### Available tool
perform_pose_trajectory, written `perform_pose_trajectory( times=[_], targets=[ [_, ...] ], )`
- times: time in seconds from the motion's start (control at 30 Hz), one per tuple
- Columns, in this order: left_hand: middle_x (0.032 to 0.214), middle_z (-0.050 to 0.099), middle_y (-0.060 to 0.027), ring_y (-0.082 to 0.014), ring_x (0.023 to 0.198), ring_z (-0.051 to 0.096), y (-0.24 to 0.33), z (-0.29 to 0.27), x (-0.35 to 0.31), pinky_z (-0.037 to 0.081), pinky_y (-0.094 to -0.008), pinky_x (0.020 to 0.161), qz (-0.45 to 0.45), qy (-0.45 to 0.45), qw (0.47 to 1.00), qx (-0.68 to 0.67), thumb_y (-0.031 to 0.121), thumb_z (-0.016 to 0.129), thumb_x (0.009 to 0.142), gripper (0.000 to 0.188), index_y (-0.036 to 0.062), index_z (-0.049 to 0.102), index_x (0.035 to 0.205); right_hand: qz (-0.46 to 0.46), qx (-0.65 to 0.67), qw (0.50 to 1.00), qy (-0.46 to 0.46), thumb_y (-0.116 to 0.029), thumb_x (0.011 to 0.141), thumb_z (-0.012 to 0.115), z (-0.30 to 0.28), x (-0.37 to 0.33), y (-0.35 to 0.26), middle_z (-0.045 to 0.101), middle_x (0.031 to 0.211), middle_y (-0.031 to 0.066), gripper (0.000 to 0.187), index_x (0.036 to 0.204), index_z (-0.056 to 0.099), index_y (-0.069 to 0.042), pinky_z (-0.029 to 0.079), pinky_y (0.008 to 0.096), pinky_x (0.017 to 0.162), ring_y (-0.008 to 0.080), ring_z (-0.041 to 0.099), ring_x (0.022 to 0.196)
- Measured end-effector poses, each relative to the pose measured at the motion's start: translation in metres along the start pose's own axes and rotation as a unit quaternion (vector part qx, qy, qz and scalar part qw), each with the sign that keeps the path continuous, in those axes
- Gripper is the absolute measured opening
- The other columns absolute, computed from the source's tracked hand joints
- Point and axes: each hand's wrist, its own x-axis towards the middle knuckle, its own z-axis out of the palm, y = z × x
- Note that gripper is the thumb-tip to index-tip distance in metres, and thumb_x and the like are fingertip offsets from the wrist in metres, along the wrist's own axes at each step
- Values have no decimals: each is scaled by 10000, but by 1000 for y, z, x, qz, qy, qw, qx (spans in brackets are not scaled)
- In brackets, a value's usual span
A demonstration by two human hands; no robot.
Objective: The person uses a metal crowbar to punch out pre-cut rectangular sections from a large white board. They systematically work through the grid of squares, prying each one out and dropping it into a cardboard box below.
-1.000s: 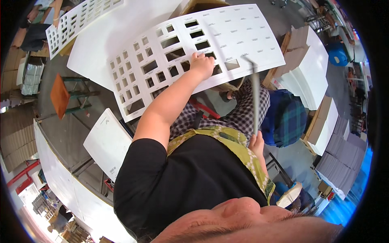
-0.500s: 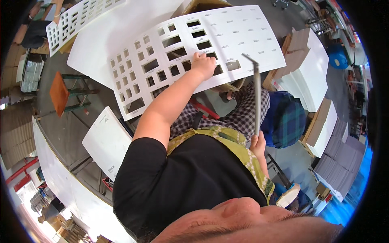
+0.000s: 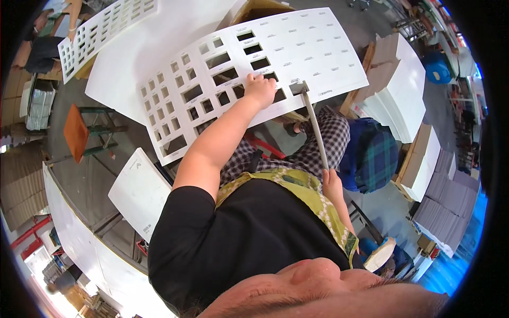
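A white board (image 3: 313,50) with rows of rectangular cutouts lies in front of me; its right part is largely solid, with small printed marks. My left hand (image 3: 260,91) is closed on the board, fingers curled over the edge of a cutout near the middle. My right hand (image 3: 332,184) grips the lower end of a long, thin grey rod (image 3: 316,130) with a bent head. That head meets the board at a cutout (image 3: 298,89) near its front edge, right of my left hand. Whether it reaches through the cutout cannot be made out.
A second perforated white board (image 3: 101,34) lies at the far left, with another person's arm (image 3: 73,16) beside it. An orange-topped stool (image 3: 77,132) stands left. White sheets are stacked (image 3: 395,90) at the right, near a dark plaid-covered seat (image 3: 374,156). An open cardboard box (image 3: 260,9) sits behind the board.
The rod's head has swung down and left, from above the board onto the cutout. My right hand has moved slightly left. My left hand keeps its hold, and the board has shifted slightly left.
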Motion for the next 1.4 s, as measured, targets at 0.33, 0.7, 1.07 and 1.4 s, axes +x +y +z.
perform_pose_trajectory(
  times=[0.33, 0.7, 1.07, 1.4],
  targets=[
    [945, 675, -73, -234, 1035, 552, 2, -2, 0, 277, -490, 943, -7, -14, 1000, -6, 304, 529, 899, 240, 86, 578, 987, 122, 207, 966, -90, -287, 976, 452, -8, -3, 14, 525, 661, 232, 311, 826, 467, -15, 395, 477, 558, 446, 503, 622],
    [895, 674, -86, -257, 980, 571, 5, -9, 0, 313, -485, 889, -14, 7, 1000, -9, 289, 541, 890, 208, 90, 583, 931, 0, 25, 999, -36, -255, 967, 477, -48, -7, -6, 510, 656, 229, 282, 811, 452, -21, 384, 470, 554, 438, 506, 639],
    [845, 671, -88, -270, 934, 585, -1, 3, 3, 328, -489, 860, 8, 13, 1000, 8, 281, 546, 875, 192, 91, 560, 897, 10, 110, 994, -17, -246, 961, 485, -52, 11, -10, 498, 645, 221, 286, 798, 443, -15, 381, 443, 542, 428, 488, 609],
    [864, 672, -90, -263, 952, 577, 0, 1, 3, 315, -494, 875, -2, 11, 1000, -1, 283, 542, 880, 191, 96, 556, 915, -3, 13, 1000, 18, -262, 957, 486, -16, 5, 6, 532, 677, 245, 282, 826, 444, -15, 398, 490, 573, 463, 523, 663]
  ],
)
